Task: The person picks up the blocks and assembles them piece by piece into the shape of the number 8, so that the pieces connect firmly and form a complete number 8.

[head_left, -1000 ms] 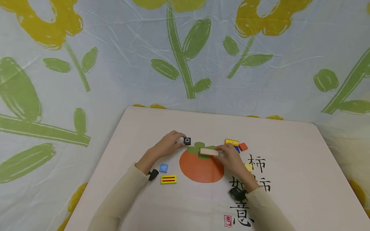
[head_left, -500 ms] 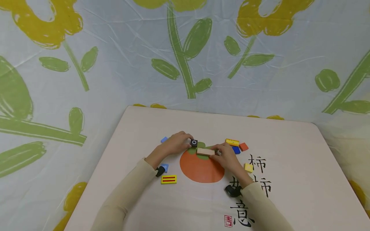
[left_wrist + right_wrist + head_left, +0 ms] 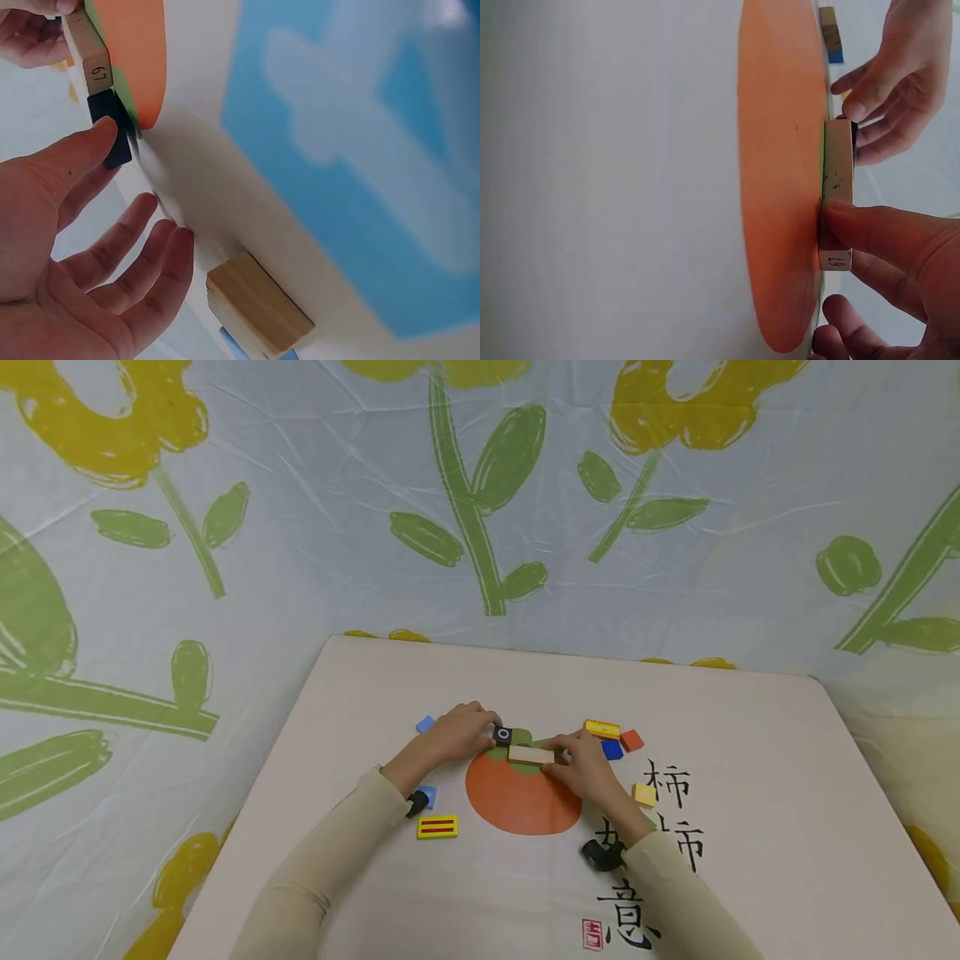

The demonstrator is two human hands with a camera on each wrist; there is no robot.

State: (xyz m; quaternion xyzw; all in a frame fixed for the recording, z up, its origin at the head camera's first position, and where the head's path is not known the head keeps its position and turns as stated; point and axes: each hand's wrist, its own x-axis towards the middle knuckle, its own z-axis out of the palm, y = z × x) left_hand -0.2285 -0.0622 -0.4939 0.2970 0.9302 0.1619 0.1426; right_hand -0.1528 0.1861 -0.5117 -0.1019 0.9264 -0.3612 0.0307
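My left hand (image 3: 459, 732) pinches a small black block (image 3: 502, 737) with a white ring on it, thumb on one side and a finger behind. In my right hand (image 3: 588, 768) a long plain wooden block (image 3: 531, 755) is held by its right part, between thumb and fingers. The number 67 is written on the end of that wooden block (image 3: 837, 172) in both wrist views. The black block (image 3: 120, 154) meets the end of the wooden block in the left wrist view. Both sit over the green leaves of a printed orange persimmon (image 3: 523, 797).
Yellow block with red stripes (image 3: 437, 827) and light blue block (image 3: 427, 795) lie near the left forearm; another blue-faced block (image 3: 425, 723) is behind the left hand. Right of the persimmon are yellow (image 3: 602, 729), blue (image 3: 612, 749), red (image 3: 632, 741) and pale yellow (image 3: 644, 795) blocks.
The left hand has carried the black block right, onto the leaves beside the wooden block. My right hand has shifted the wooden block slightly left. Over the last half second both barely move.
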